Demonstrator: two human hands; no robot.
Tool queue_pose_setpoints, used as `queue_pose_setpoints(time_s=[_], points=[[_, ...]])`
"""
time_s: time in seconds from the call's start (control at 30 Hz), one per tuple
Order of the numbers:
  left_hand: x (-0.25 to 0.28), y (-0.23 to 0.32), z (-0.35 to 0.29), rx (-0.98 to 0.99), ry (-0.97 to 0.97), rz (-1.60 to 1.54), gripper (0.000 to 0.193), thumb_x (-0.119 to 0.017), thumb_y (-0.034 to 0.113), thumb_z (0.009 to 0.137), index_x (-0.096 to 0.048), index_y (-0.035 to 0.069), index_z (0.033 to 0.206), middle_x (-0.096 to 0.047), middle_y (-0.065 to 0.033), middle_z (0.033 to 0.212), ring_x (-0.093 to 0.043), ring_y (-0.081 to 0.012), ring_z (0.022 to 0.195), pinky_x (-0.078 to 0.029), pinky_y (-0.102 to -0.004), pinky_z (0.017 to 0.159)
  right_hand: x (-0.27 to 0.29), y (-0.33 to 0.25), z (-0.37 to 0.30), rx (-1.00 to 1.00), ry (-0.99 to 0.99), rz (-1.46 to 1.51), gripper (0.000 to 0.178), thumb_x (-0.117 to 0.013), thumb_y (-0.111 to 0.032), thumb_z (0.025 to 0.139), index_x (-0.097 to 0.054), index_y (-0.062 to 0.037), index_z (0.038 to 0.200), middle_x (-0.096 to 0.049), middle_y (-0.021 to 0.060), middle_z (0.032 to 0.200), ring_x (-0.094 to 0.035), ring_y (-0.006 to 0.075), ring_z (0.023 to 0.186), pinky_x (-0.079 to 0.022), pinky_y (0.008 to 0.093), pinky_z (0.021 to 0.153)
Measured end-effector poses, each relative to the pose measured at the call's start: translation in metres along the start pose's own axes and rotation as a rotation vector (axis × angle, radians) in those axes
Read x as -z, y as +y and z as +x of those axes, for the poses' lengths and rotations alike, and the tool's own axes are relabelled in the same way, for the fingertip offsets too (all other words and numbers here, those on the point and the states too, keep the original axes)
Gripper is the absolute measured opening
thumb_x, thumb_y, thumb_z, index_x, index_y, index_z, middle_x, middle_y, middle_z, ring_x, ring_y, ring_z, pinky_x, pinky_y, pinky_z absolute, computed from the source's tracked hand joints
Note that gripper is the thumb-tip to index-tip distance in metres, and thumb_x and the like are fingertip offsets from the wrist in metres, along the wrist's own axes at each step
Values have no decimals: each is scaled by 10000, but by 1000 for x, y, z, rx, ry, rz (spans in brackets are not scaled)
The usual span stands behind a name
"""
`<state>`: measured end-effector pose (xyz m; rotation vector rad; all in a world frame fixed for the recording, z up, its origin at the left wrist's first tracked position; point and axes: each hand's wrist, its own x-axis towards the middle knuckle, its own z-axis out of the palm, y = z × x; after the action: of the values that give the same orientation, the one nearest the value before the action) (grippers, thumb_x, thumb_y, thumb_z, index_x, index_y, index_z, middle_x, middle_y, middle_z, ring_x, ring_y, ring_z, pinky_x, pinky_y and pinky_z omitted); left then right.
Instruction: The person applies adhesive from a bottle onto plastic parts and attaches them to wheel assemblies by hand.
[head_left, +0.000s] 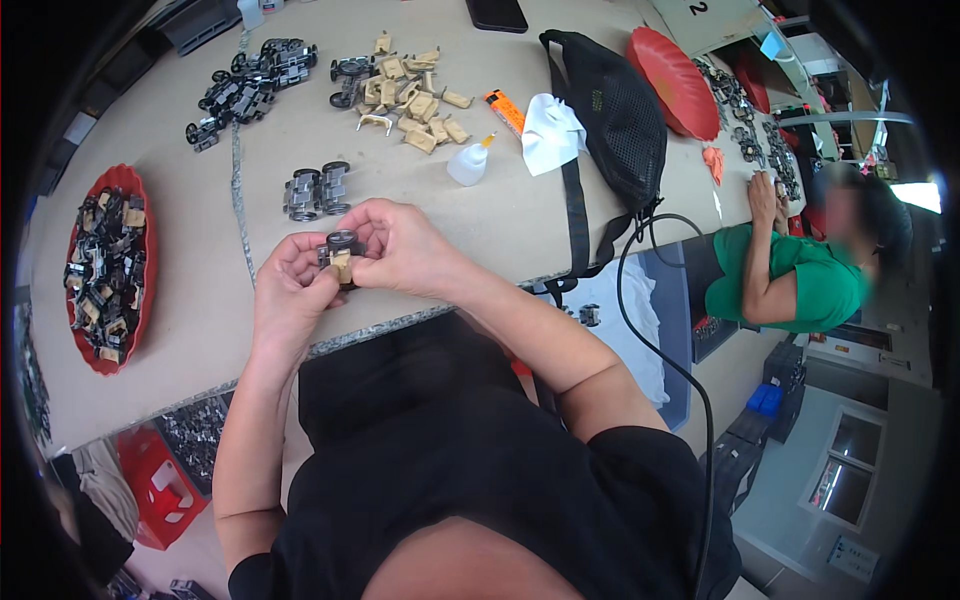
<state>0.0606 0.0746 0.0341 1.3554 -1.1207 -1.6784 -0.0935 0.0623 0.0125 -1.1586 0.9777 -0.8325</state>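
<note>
My left hand (285,290) and my right hand (408,250) meet near the table's front edge, both closed on a small toy vehicle chassis (343,240). It has a dark wheel at its far end, and a tan plastic part (342,265) sits on it between my thumbs. My fingers hide much of the piece. Just beyond my hands stand a few grey chassis with black wheels (317,191). Farther off lies a loose pile of tan plastic parts (412,98), with a heap of dark chassis (255,85) to its left.
A red scalloped tray (151,265) of assembled pieces stands at left. A white dropper bottle (467,165), white cloth (553,133), orange box (505,112), black mesh bag (620,120) and red tray (675,85) are rightward. A person in green (795,275) works at far right.
</note>
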Motion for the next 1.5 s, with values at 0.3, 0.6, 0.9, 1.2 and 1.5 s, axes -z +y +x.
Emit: queue_pose_setpoints(time_s=[0.3, 0.6, 0.9, 1.2, 1.5], points=[[4, -6, 1, -18, -6, -51, 255, -494, -37, 748, -465, -13, 1001, -580, -50, 791, -525, -58, 570, -437, -169, 493, -2, -1, 0, -1, 26, -1, 384, -642, -47, 610, -494, 44, 953, -546, 38, 770, -454, 29, 589, -391, 161, 514], [3, -4, 0, -27, -12, -64, 261, -505, -38, 748, -463, -35, 1006, -573, -70, 823, -527, -49, 603, -456, -166, 513, -1, 0, 1, 34, 25, -63, 386, -647, -72, 617, -491, 51, 949, -546, 46, 774, -464, 41, 601, -402, 171, 527], [2, -5, -1, -61, -15, -44, 238, -487, -26, 760, -467, -14, 997, -584, -56, 802, -534, -60, 583, -435, -163, 489, -1, -1, 0, 15, 12, -35, 385, -646, -62, 624, -485, 45, 956, -527, 29, 774, -457, 41, 630, -404, 173, 550], [4, -5, 0, -59, -22, -50, 244, -507, -38, 756, -467, -31, 997, -575, -70, 824, -539, -53, 598, -460, -167, 515, -2, -1, 0, 20, 24, -41, 410, -679, -87, 611, -488, 37, 951, -522, 19, 770, -448, 40, 631, -395, 172, 553], [3, -5, 0, -61, -10, -33, 255, -511, -28, 761, -461, -37, 1011, -571, -74, 818, -540, -59, 596, -465, -167, 517, -1, 1, 2, 25, 24, -76, 456, -711, -129, 604, -487, 40, 963, -524, 39, 792, -461, 51, 634, -412, 184, 560]])
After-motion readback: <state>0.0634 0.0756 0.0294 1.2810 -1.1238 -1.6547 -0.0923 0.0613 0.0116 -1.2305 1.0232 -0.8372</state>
